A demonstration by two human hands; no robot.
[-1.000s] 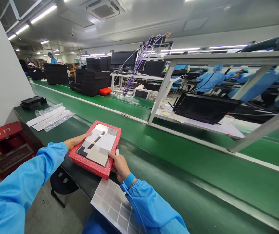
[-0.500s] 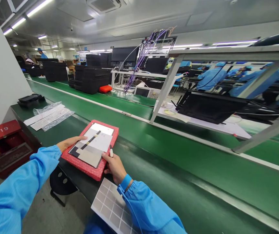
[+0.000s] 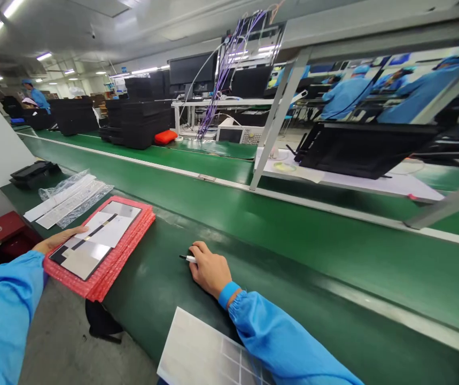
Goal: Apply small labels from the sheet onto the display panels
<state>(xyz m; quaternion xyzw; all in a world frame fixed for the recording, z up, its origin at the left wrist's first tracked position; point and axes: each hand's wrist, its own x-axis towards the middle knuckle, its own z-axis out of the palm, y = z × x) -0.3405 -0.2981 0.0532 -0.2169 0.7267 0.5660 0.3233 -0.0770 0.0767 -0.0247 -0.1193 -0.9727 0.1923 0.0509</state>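
Note:
My left hand [image 3: 61,239] grips the left edge of a flat panel [image 3: 125,212] and the stack of red bubble wrap [image 3: 111,271] under it, thumb on top, other fingers hidden below. Silver, white and black patches with a dark strip cover the panel. The stack rests at the near edge of the green bench, partly overhanging it. To the right, my right hand [image 3: 212,271] is low over the bench top, closed around a white marker pen [image 3: 190,259] whose black end points left. A pale sheet with a grid of squares [image 3: 197,342] lies nearer me, partly under my right sleeve.
White strips in clear plastic [image 3: 71,200] and a black tray [image 3: 34,174] lie at the left. A green conveyor [image 3: 229,200] runs behind a white rail. Black bins [image 3: 133,123], a metal frame [image 3: 279,120] and a black monitor [image 3: 357,149] stand beyond. Several co-workers sit far right.
My left hand has drawn the red stack and panel leftward. My right hand has let go of the stack and moved right to the bench, keeping the pen. The view has tilted down.

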